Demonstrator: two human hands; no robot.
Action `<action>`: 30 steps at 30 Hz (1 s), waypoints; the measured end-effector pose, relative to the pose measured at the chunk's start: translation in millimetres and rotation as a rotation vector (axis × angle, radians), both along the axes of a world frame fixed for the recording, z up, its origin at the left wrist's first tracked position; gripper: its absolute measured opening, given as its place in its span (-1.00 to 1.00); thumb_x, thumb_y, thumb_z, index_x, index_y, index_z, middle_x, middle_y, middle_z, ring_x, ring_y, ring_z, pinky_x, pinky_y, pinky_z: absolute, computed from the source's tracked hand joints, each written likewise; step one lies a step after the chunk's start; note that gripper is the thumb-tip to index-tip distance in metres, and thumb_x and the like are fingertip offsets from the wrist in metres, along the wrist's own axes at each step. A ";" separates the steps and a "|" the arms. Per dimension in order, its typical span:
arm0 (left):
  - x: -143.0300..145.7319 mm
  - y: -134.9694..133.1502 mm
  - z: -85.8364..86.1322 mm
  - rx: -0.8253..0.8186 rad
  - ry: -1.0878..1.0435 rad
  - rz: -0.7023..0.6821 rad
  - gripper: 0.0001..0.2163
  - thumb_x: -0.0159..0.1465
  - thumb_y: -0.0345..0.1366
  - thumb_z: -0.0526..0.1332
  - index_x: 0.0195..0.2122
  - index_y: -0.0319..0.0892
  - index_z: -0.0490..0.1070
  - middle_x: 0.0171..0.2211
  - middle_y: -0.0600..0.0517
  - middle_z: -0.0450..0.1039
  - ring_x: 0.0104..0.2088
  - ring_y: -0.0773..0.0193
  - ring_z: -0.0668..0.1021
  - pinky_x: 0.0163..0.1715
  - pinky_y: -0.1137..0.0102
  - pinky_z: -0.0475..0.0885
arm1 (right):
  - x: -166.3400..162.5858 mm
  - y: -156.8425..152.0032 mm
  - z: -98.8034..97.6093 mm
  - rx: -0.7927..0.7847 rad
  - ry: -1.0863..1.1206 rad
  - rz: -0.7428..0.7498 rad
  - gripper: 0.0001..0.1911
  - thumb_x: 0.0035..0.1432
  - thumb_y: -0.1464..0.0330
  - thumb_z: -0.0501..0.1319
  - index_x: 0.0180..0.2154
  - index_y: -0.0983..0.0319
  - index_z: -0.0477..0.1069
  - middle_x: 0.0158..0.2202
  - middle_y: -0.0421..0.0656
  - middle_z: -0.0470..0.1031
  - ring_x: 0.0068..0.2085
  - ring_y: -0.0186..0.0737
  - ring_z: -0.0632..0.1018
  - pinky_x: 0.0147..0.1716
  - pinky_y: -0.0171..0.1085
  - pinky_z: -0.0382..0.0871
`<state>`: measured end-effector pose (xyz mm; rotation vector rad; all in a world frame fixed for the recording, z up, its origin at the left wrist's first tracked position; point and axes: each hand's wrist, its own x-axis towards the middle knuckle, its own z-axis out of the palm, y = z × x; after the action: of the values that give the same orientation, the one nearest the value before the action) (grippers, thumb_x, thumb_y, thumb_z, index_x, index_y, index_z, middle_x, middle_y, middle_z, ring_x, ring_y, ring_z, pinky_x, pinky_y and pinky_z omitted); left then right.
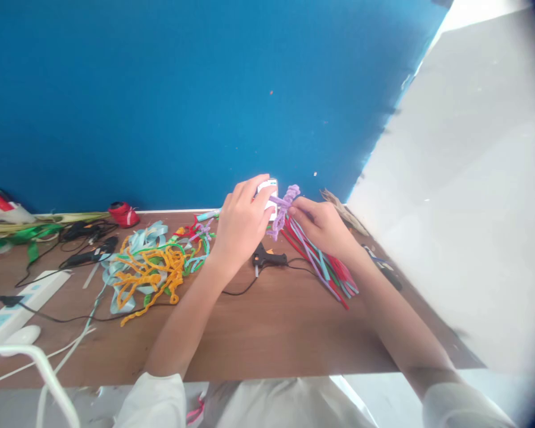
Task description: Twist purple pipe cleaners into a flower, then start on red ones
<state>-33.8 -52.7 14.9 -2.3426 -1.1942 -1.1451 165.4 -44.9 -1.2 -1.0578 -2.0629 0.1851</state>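
Note:
Between my two hands is a purple pipe cleaner (pixel 278 224), coiled along part of its length. My left hand (pixel 243 220) pinches its straight end between thumb and fingers. My right hand (pixel 318 223) grips the coiled part with thumb and forefinger. Behind them a phone (pixel 273 185) with a lit screen leans near the wall, partly covered by my left hand. Below my hands a black glue gun (pixel 270 258) lies on the table. A bundle of straight red, purple, blue and green pipe cleaners (pixel 325 270) lies under my right hand and forearm.
To the left lie twisted orange pipe cleaners (pixel 154 273) over light blue ribbon (pixel 118 303). A second glue gun (pixel 89 255), a white power strip (pixel 27 303) and black cords spread farther left. A red roll (pixel 123 214) stands by the blue wall (pixel 205 107). Pliers-like tools (pixel 383 267) lie at right.

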 end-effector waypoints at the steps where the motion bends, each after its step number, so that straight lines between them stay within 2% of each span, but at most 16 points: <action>1: -0.1 0.1 -0.3 0.002 0.086 0.025 -0.80 0.43 -0.32 0.11 0.01 -0.18 0.43 0.13 -0.13 0.48 0.13 0.03 0.48 0.05 0.19 0.38 | -0.7 -3.0 0.9 0.023 -0.051 -0.018 -0.72 0.41 0.28 0.03 -0.32 0.22 0.40 -0.57 -0.27 0.22 -0.54 -0.32 0.22 -0.44 -0.28 -0.01; 5: -0.8 1.5 -2.3 -0.051 0.317 0.000 -0.77 0.49 -0.33 -0.02 -0.15 -0.21 0.42 -0.19 -0.07 0.56 -0.16 0.12 0.56 -0.16 0.26 0.35 | -1.8 -9.0 2.4 0.074 -0.160 -0.039 -0.72 0.41 0.31 0.02 -0.34 0.21 0.39 -0.54 -0.22 0.29 -0.50 -0.29 0.29 -0.43 -0.28 -0.01; 10: -3.6 4.8 -2.9 -0.172 0.297 -0.069 -0.74 0.51 -0.30 -0.05 -0.23 -0.20 0.38 -0.30 -0.03 0.54 -0.34 0.23 0.54 -0.36 0.35 0.24 | 2.4 -11.5 7.4 0.054 -0.142 0.051 -0.74 0.42 0.32 0.02 -0.29 0.22 0.41 -0.50 -0.21 0.34 -0.46 -0.29 0.33 -0.40 -0.28 0.03; 13: -5.4 5.9 -2.7 -0.156 0.246 -0.130 -0.75 0.51 -0.28 -0.03 -0.21 -0.19 0.40 -0.27 -0.01 0.54 -0.32 0.26 0.54 -0.35 0.37 0.25 | 1.7 -14.5 12.1 -0.097 0.052 0.181 -0.71 0.43 0.25 0.04 -0.31 0.22 0.39 -0.50 -0.25 0.29 -0.47 -0.33 0.27 -0.41 -0.29 0.06; 17: -7.7 8.2 -2.9 0.004 0.311 -0.092 -0.79 0.47 -0.37 0.02 -0.23 -0.19 0.43 -0.30 -0.02 0.51 -0.27 0.22 0.53 -0.29 0.35 0.27 | -3.9 -15.8 13.0 -0.424 0.398 0.321 -0.65 0.40 0.10 0.10 -0.32 0.22 0.33 -0.50 -0.30 0.13 -0.49 -0.36 0.14 -0.49 -0.30 0.01; 21: -8.9 12.5 -3.5 0.016 0.343 -0.096 -0.80 0.46 -0.36 0.04 -0.25 -0.20 0.44 -0.30 -0.02 0.52 -0.28 0.23 0.52 -0.28 0.34 0.27 | -5.9 -13.7 8.5 -0.630 0.494 0.373 -0.69 0.33 0.08 0.19 -0.21 0.20 0.36 -0.49 -0.31 0.14 -0.49 -0.36 0.13 -0.51 -0.31 -0.01; 24: -9.2 15.0 -4.6 0.013 0.343 -0.115 -0.80 0.46 -0.34 0.05 -0.24 -0.19 0.45 -0.28 -0.01 0.54 -0.29 0.24 0.52 -0.29 0.34 0.27 | -4.1 -12.1 6.4 -0.673 0.511 0.375 -0.70 0.32 0.08 0.21 -0.14 0.17 0.38 -0.50 -0.31 0.16 -0.49 -0.34 0.15 -0.52 -0.32 0.00; 27: -8.8 16.4 -7.1 0.061 0.329 -0.105 -0.82 0.44 -0.37 0.09 -0.26 -0.18 0.46 -0.33 0.02 0.55 -0.35 0.25 0.51 -0.32 0.33 0.24 | -1.3 -9.9 6.8 -0.643 0.511 0.376 -0.70 0.30 0.09 0.24 -0.09 0.15 0.40 -0.50 -0.30 0.19 -0.47 -0.32 0.19 -0.51 -0.32 0.06; 30: -8.0 17.7 -10.5 0.117 0.321 -0.092 -0.84 0.40 -0.41 0.12 -0.27 -0.16 0.47 -0.40 0.05 0.55 -0.40 0.24 0.49 -0.35 0.32 0.22 | 2.0 -6.5 7.6 -0.635 0.439 0.374 -0.70 0.32 0.08 0.21 -0.20 0.19 0.42 -0.53 -0.30 0.20 -0.50 -0.34 0.21 -0.51 -0.32 0.09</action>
<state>-41.8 -35.0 4.4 -2.3968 -0.8927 -0.7993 167.4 -51.4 6.4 -0.8595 -1.8013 1.2130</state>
